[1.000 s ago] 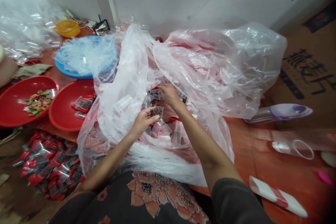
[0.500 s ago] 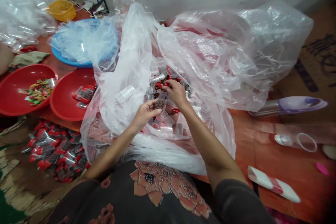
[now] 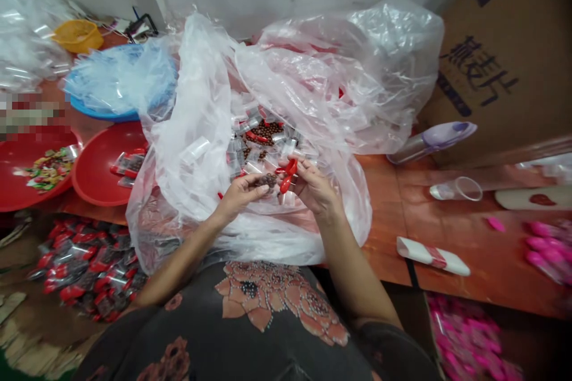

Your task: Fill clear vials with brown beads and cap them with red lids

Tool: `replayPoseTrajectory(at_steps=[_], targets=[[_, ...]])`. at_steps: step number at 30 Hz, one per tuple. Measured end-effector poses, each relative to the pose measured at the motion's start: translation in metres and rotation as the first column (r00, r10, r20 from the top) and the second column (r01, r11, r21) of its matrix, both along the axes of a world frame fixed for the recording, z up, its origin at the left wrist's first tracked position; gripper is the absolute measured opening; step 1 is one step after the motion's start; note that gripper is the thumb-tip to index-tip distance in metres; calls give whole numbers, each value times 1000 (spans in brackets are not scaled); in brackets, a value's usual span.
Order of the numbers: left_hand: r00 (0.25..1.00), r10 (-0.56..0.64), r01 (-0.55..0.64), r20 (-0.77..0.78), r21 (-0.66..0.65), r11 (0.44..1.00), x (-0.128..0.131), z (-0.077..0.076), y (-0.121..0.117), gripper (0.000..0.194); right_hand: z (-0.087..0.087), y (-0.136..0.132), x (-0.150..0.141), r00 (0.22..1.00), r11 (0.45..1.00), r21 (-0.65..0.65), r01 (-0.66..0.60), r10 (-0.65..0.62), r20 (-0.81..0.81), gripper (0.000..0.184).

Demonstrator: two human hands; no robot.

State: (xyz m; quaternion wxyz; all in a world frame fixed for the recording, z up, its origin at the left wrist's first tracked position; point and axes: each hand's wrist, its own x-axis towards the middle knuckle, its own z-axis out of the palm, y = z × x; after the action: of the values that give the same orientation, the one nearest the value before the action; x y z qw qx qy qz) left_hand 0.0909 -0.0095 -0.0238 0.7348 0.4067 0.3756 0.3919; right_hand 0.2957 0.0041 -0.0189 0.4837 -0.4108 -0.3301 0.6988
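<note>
My left hand (image 3: 241, 195) is closed on a small clear container of brown balls (image 3: 268, 180), held between thumb and fingers. Close to its right, my right hand (image 3: 316, 186) grips a glossy red plastic cap (image 3: 288, 175) with a rounded lobe hanging down. Cap and container are nearly touching; whether they meet I cannot tell. Both hands are over a large open plastic bag (image 3: 210, 131). Inside it lie loose brown balls (image 3: 268, 131), more red pieces (image 3: 257, 137) and several clear containers (image 3: 245, 125).
Left are two red bowls (image 3: 96, 181), a blue basin (image 3: 80, 110) of clear plastic pieces and a yellow basket (image 3: 78, 41). Filled red-capped containers (image 3: 89, 262) are heaped lower left. Right are a purple-lidded cup (image 3: 447, 136), a clear cup (image 3: 467, 189), a white packet (image 3: 433, 256) and a cardboard box (image 3: 504, 59).
My right hand has come up from the bag's contents with a red cap and moved beside the container. My left hand still holds the container, now tilted more. The camera view has shifted.
</note>
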Motion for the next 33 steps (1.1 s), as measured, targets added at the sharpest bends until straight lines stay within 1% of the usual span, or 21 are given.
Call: replayPoseTrajectory(at_steps=[2, 5, 8, 12, 16, 20, 23, 25, 27, 29, 31, 33], targets=[[999, -15, 17, 39, -51, 999, 1, 2, -3, 44, -1, -6, 2, 1000, 1000, 13, 9, -9, 13, 39], [999, 15, -10, 43, -117, 993, 1, 4, -6, 45, -5, -13, 4, 998, 999, 21, 50, -50, 28, 35], [1000, 20, -19, 1, -122, 992, 1, 6, -8, 42, -10, -17, 4, 997, 997, 1, 76, -76, 24, 34], [1000, -4, 2, -16, -145, 989, 3, 6, -10, 38, -16, -21, 0, 989, 992, 1, 129, -128, 78, 34], [999, -35, 33, -9, -118, 992, 5, 5, -12, 39, -17, -26, -2, 984, 994, 17, 111, -112, 136, 37], [998, -67, 66, -5, -43, 997, 6, 4, -15, 37, -11, -30, -1, 967, 985, 136, 110, -138, 214, 37], [996, -83, 83, -25, -8, 997, 7, 4, -17, 38, -2, -33, -2, 936, 966, 236, 103, -174, 306, 30], [996, -77, 78, -50, 14, 997, 8, 4, -18, 41, 2, -35, -4, 904, 952, 300, 64, -183, 385, 24], [995, -58, 62, -78, 42, 997, 9, 5, -18, 43, 4, -36, -7, 860, 927, 375, 19, -207, 467, 20], [993, -45, 53, -108, 79, 995, 10, 7, -18, 41, 4, -38, -8, 807, 894, 448, -9, -258, 531, 19], [990, -45, 61, -136, 116, 991, 11, 8, -18, 39, 3, -39, -9, 766, 863, 505, -25, -308, 565, 19], [986, -50, 73, -160, 140, 987, 11, 8, -18, 38, 3, -41, -10, 742, 835, 548, -44, -339, 578, 20]])
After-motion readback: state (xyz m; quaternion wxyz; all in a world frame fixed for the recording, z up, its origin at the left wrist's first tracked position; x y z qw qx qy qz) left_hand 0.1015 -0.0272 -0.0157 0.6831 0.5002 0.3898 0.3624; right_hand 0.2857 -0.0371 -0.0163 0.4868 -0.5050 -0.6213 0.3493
